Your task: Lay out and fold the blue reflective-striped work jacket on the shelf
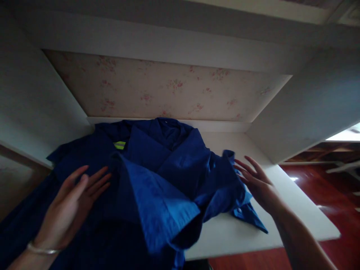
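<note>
A blue work jacket with a small yellow-green reflective strip lies crumpled on a white desk top. My left hand, a thin bracelet on its wrist, rests flat with fingers spread on the jacket's left side. My right hand is open, its fingertips at the bunched sleeve on the right. One folded sleeve or panel hangs over the desk's front edge. Neither hand grips the cloth.
The desk sits in a white alcove with side walls and a floral-papered back panel. A white shelf or beam spans overhead. Red-brown wooden floor shows at the right, below the desk.
</note>
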Motion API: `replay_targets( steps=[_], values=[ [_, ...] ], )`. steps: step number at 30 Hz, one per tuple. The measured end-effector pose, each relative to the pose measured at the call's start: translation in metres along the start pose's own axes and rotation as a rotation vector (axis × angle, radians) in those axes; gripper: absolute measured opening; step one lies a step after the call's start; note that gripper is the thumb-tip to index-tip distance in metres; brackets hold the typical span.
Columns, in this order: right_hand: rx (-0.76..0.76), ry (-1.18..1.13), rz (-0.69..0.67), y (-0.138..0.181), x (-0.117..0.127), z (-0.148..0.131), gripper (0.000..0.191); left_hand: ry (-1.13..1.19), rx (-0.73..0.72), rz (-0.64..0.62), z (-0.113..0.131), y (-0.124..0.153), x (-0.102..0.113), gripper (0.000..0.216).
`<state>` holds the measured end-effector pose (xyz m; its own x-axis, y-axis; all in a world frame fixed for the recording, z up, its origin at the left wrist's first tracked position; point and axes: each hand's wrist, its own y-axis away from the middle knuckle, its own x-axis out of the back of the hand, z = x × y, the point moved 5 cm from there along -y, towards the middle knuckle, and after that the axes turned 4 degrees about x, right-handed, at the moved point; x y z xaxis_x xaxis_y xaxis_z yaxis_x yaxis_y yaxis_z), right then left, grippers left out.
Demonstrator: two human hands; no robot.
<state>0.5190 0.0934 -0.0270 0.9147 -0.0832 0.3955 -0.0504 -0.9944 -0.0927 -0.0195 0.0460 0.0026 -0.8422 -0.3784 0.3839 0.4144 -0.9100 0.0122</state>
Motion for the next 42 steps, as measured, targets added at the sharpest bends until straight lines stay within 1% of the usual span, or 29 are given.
replay_targets(
  steps=[1,2,3,5,6,9,11,12,13,15,17,18,20,23,25,27,29,32,35,37,39,40,42],
  values=[
    [0.004,0.000,-0.052,-0.014,-0.012,0.005,0.068,0.011,-0.034,-0.020,0.000,-0.009,-0.009,0.052],
    [0.011,0.036,-0.113,-0.025,-0.023,0.010,0.066,-0.028,-0.082,-0.058,0.000,-0.017,-0.019,0.052],
    [0.025,0.107,-0.175,-0.031,-0.032,0.015,0.061,-0.116,-0.146,-0.114,0.002,-0.022,-0.029,0.051],
    [0.084,0.280,-0.275,-0.037,-0.047,0.020,0.051,-0.377,-0.315,-0.257,0.009,-0.025,-0.051,0.047],
    [0.126,0.344,-0.312,-0.038,-0.053,0.018,0.050,-0.494,-0.401,-0.337,0.013,-0.024,-0.062,0.045],
    [0.231,0.473,-0.441,-0.037,-0.066,0.005,0.050,-0.699,-0.603,-0.587,0.025,-0.016,-0.089,0.043],
    [0.267,0.535,-0.542,-0.038,-0.070,-0.005,0.049,-0.761,-0.658,-0.755,0.027,-0.015,-0.101,0.041],
    [0.279,0.558,-0.573,-0.039,-0.070,-0.009,0.049,-0.769,-0.660,-0.813,0.027,-0.018,-0.104,0.041],
    [0.293,0.575,-0.582,-0.042,-0.069,-0.011,0.049,-0.768,-0.647,-0.843,0.027,-0.023,-0.105,0.041],
    [0.329,0.612,-0.550,-0.050,-0.061,-0.012,0.045,-0.759,-0.589,-0.841,0.026,-0.038,-0.101,0.039],
    [0.360,0.646,-0.494,-0.058,-0.050,-0.009,0.039,-0.743,-0.518,-0.808,0.024,-0.056,-0.092,0.035],
    [0.365,0.643,-0.472,-0.062,-0.044,-0.007,0.038,-0.735,-0.488,-0.787,0.023,-0.063,-0.085,0.033],
    [0.344,0.562,-0.450,-0.069,-0.030,-0.003,0.040,-0.717,-0.445,-0.733,0.022,-0.076,-0.072,0.036],
    [0.182,0.386,-0.397,-0.080,-0.010,0.002,0.043,-0.699,-0.384,-0.629,0.020,-0.088,-0.054,0.040],
    [0.065,0.369,-0.270,-0.089,0.002,0.007,0.046,-0.686,-0.354,-0.525,0.018,-0.097,-0.047,0.041],
    [-0.003,0.408,-0.122,-0.100,0.008,0.013,0.050,-0.675,-0.337,-0.429,0.016,-0.108,-0.048,0.041],
    [-0.032,0.430,-0.054,-0.113,0.003,0.022,0.051,-0.681,-0.325,-0.412,0.010,-0.122,-0.057,0.039],
    [-0.058,0.452,-0.055,-0.135,-0.016,0.042,0.052,-0.738,-0.293,-0.481,-0.006,-0.144,-0.081,0.037],
    [-0.072,0.504,-0.034,-0.154,-0.032,0.059,0.050,-0.783,-0.264,-0.480,-0.021,-0.163,-0.100,0.037],
    [-0.071,0.519,-0.045,-0.161,-0.039,0.068,0.048,-0.794,-0.247,-0.486,-0.028,-0.169,-0.107,0.037],
    [-0.073,0.504,-0.064,-0.161,-0.041,0.074,0.047,-0.802,-0.239,-0.498,-0.032,-0.170,-0.106,0.040],
    [-0.081,0.485,-0.072,-0.157,-0.040,0.076,0.046,-0.793,-0.230,-0.482,-0.033,-0.170,-0.102,0.042],
    [-0.113,0.440,-0.075,-0.144,-0.033,0.077,0.047,-0.724,-0.184,-0.393,-0.033,-0.166,-0.083,0.044]
  ],
)
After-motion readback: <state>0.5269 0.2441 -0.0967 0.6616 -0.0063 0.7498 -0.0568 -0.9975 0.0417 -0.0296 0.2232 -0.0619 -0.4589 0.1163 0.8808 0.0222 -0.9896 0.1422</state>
